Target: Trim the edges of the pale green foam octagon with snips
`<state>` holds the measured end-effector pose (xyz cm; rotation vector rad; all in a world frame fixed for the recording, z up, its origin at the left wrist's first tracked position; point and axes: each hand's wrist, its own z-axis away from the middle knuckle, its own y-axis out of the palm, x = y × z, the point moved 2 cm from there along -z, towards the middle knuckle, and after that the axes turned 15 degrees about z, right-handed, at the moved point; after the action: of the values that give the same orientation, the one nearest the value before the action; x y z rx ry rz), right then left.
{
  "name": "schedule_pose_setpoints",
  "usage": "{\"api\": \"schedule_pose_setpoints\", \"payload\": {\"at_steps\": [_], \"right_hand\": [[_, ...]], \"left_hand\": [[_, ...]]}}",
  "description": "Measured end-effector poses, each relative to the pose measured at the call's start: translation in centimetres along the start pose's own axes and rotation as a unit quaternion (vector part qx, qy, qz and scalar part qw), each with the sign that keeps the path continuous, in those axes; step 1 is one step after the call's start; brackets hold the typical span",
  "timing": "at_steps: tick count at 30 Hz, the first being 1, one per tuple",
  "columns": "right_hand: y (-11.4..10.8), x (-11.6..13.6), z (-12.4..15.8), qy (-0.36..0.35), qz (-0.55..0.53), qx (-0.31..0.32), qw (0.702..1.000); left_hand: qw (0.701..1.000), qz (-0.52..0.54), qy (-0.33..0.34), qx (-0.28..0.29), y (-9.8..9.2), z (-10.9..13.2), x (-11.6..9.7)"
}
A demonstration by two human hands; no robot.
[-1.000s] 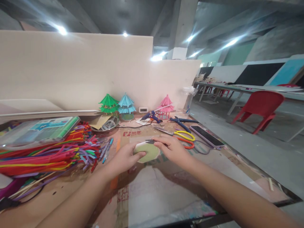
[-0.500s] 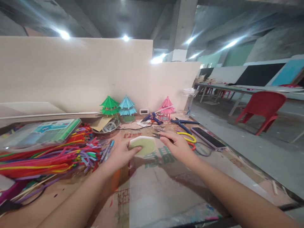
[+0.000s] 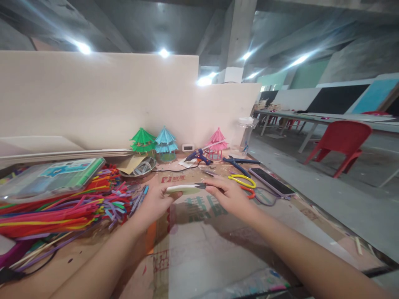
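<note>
A thin pale green disc with a white rim (image 3: 183, 189) is pinched at its left edge between the thumb and fingers of my left hand (image 3: 158, 203). It is held above the table, almost edge-on to me. My right hand (image 3: 229, 193) grips a small dark pointed tool that looks like tweezers (image 3: 201, 186); most of it is hidden in the fingers. Its tips meet the disc's right edge. Just behind my right hand lie scissors with a yellow and a red handle (image 3: 243, 181).
Bundled pipe cleaners (image 3: 62, 211) and a plastic case (image 3: 52, 176) fill the left side. Behind are green (image 3: 142, 141), blue (image 3: 166, 143) and pink (image 3: 217, 143) tiered models, a glue gun (image 3: 198, 156) and a metal dish (image 3: 137, 166). Pliers (image 3: 238, 163) and a phone (image 3: 272, 182) lie right.
My left hand has tilted the disc from showing its green face to nearly edge-on. My right hand has brought the tool's tips to the disc's right edge.
</note>
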<state>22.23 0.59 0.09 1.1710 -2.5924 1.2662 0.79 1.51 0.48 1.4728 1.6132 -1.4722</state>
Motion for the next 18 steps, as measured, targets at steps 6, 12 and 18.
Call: {"api": "schedule_pose_setpoints", "payload": {"at_steps": [6,12,18], "right_hand": [[0.16,0.26,0.15,0.001,-0.003,0.027,1.0],[0.01,0.45,0.14,-0.014,-0.01,0.02,1.0],[-0.02,0.69,0.22,-0.016,-0.012,0.014,1.0]], "left_hand": [[0.999,-0.011,-0.022,0.025,0.43,0.35,-0.52],[0.999,0.009,-0.028,0.034,0.66,0.43,-0.34],[0.999,0.001,-0.031,0.043,0.71,0.41,-0.4]]}}
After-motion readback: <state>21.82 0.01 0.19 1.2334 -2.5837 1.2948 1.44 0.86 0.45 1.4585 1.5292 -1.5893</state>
